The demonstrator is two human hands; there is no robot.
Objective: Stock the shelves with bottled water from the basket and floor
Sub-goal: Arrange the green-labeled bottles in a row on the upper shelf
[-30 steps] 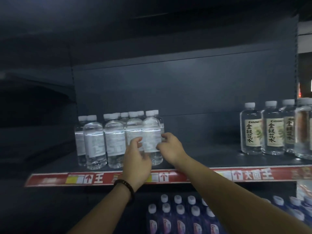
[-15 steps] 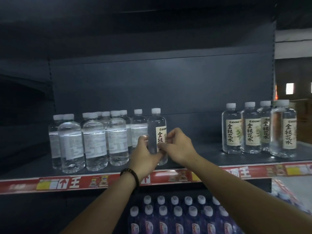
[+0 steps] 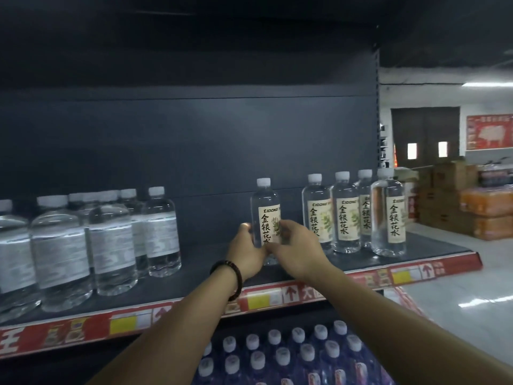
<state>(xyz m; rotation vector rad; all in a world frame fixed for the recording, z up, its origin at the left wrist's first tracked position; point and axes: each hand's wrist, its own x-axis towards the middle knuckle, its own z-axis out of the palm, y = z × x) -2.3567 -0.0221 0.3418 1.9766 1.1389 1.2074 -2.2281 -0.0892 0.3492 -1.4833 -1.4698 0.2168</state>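
clear white-capped water bottle (image 3: 268,215) | shifted right, label turned front | left hand (image 3: 247,254), right hand (image 3: 297,251) gripping it | placement nearly done

LIDONG and 金银花水 are being read on the centre bottle (image 3: 265,215); same wording on four bottles (image 3: 345,218), 3 o'clock; 王 on price strip (image 3: 83,333), 8 o'clock.
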